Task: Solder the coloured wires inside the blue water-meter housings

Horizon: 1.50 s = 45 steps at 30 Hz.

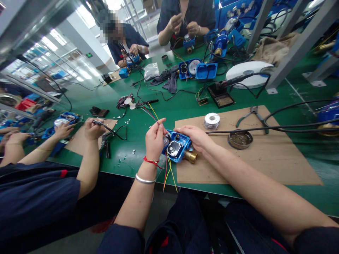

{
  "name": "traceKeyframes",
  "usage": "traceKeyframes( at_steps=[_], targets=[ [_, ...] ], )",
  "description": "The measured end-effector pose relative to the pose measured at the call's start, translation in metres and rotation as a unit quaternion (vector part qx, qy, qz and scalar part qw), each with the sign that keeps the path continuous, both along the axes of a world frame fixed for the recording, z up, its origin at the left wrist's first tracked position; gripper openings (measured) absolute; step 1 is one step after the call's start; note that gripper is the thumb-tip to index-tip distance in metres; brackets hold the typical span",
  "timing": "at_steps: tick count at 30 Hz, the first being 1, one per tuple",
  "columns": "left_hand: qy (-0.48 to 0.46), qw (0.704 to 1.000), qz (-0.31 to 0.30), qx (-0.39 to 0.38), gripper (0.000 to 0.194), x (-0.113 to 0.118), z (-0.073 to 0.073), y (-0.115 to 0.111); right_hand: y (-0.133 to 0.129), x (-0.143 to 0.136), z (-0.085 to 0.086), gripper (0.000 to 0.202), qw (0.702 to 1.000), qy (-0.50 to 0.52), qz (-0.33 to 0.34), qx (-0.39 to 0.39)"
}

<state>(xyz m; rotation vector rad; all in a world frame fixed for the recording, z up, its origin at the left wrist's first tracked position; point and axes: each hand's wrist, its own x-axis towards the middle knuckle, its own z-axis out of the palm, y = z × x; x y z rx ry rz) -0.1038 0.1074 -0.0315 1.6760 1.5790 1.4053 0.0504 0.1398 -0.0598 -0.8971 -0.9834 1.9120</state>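
A blue meter housing (180, 157) lies open before me at the table's front edge, a brass fitting (191, 157) sticking out to its right. Inside it sits a black-and-white square unit (174, 147). My left hand (155, 143) is closed at the housing's left side, pinching thin coloured wires (153, 110) whose ends stick up past the fingers. More red and yellow wires (170, 173) hang down over the front. With its fingers along the top right edge, my right hand (195, 137) grips the housing. A black cable (225, 132) runs right from behind that hand.
Cardboard (212, 169) under the work bears a solder spool (212, 121), a round tin (240, 139) and green-handled pliers (253, 114). Behind stand a soldering iron (233, 82) and a white disc (247, 74). A co-worker's hands (93, 129) work at left; two people sit opposite.
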Motion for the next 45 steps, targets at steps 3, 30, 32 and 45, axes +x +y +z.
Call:
traceKeyframes(
  at_steps=[3, 30, 32, 45],
  targets=[
    [0.002, 1.0, -0.002, -0.009, 0.034, -0.001, 0.001, 0.0, -0.002, 0.004, 0.0, 0.017, 0.999, -0.032, -0.013, 0.031],
    [-0.275, 0.958, -0.052, -0.066, 0.035, 0.0, 0.05, -0.01, -0.046, 0.033, -0.025, 0.036, 0.894, -0.217, -0.079, 0.385],
    [-0.25, 0.963, -0.057, -0.079, 0.037, -0.004, 0.047, -0.009, -0.047, 0.032, -0.023, 0.036, 0.895, -0.213, -0.08, 0.384],
    [-0.054, 0.993, -0.027, -0.099, 0.03, -0.011, 0.013, -0.003, 0.035, 0.083, 0.021, 0.033, 0.945, -0.102, -0.277, 0.143]
  ],
)
